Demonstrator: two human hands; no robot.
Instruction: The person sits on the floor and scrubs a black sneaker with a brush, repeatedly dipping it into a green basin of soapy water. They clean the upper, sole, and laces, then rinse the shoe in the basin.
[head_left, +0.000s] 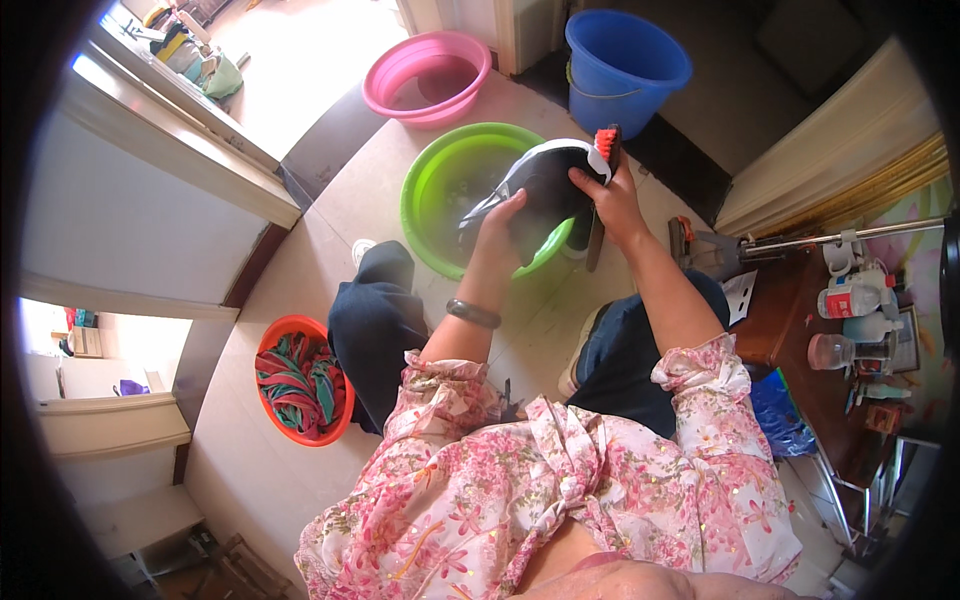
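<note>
A black shoe with a white sole edge (551, 176) is held over a green plastic basin (424, 225) that has some liquid in it. My left hand (499, 229) grips the shoe at its lower left side. At the shoe's upper right end is my right hand (615, 202), its thumb on the shoe. That same hand also holds a scrubbing brush with red bristles (604, 142), the bristles up beside the white edge. My right fingers are partly hidden behind the brush and the shoe. A dark object, partly hidden, shows below the shoe at the basin's right rim.
A pink basin (382, 94) and a blue bucket (619, 112) stand beyond the green basin. An orange basin (346, 416) with striped cloth (300, 382) is by my left leg. On the right, a brown table (787, 330) bears bottles (847, 301); a blue plastic bag (780, 416) hangs near it.
</note>
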